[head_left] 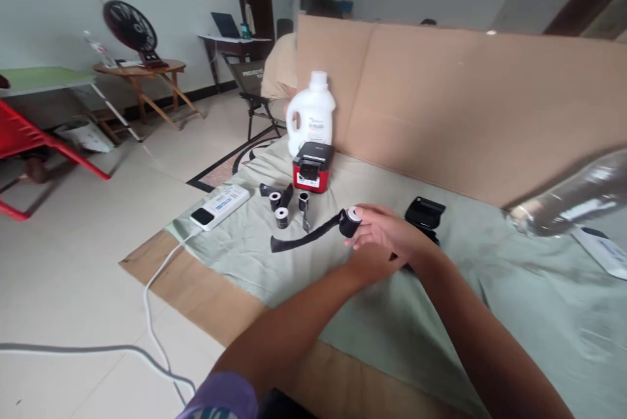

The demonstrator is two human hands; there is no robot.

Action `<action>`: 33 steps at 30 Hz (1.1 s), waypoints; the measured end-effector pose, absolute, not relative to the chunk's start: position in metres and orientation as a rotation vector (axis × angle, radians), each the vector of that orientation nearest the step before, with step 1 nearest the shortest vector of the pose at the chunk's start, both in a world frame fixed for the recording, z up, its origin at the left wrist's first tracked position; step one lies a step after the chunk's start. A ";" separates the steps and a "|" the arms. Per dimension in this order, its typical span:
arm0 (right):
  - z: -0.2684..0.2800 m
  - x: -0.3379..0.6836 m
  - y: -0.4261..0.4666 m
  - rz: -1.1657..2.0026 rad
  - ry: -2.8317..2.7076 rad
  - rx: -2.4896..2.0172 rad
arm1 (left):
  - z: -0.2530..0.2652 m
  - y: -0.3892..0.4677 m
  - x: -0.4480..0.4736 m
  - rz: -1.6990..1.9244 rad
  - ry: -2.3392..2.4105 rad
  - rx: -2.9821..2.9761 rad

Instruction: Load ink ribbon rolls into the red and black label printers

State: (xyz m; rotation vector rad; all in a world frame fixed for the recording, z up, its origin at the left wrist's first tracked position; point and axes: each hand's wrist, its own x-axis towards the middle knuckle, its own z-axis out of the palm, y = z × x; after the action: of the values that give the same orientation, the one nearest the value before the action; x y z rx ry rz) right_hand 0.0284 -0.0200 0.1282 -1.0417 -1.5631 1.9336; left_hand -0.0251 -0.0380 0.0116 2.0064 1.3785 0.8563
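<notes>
My right hand (385,228) is closed around a small black roll with a white end (349,223). From that roll a loose black strip trails left above the cloth. Under my right wrist lies my left hand (375,261), its fingers mostly hidden. It is close to a black device with a raised lid (425,213), partly covered by my right arm. Several more small rolls stand on the cloth to the left, among them a white-topped one (281,217) and a dark one (304,201). Behind them sits a red and black box-shaped machine (313,168).
A white jug (313,112) stands behind the machine, before a cardboard panel (441,106). A white power strip (220,207) with a cable rests at the cloth's left edge. On the right are a clear plastic-wrapped roll (573,196) and a white device (605,250). A person sits beyond.
</notes>
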 end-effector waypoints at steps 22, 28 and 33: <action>0.148 0.186 -0.021 1.267 -1.858 -1.524 | 0.113 -0.009 -0.015 0.872 1.037 1.748; 0.142 0.185 -0.019 1.084 -2.016 -1.356 | 0.109 -0.004 -0.017 0.904 1.028 1.262; 0.135 0.186 -0.014 0.977 -1.921 -1.307 | 0.102 -0.009 -0.019 0.931 0.970 1.263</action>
State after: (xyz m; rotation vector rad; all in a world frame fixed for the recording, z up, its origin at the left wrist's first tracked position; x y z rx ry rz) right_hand 0.1864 -0.0141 0.1354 -1.3068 -1.9206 0.9770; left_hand -0.0190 -0.0086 0.1024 1.2627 0.9699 0.9308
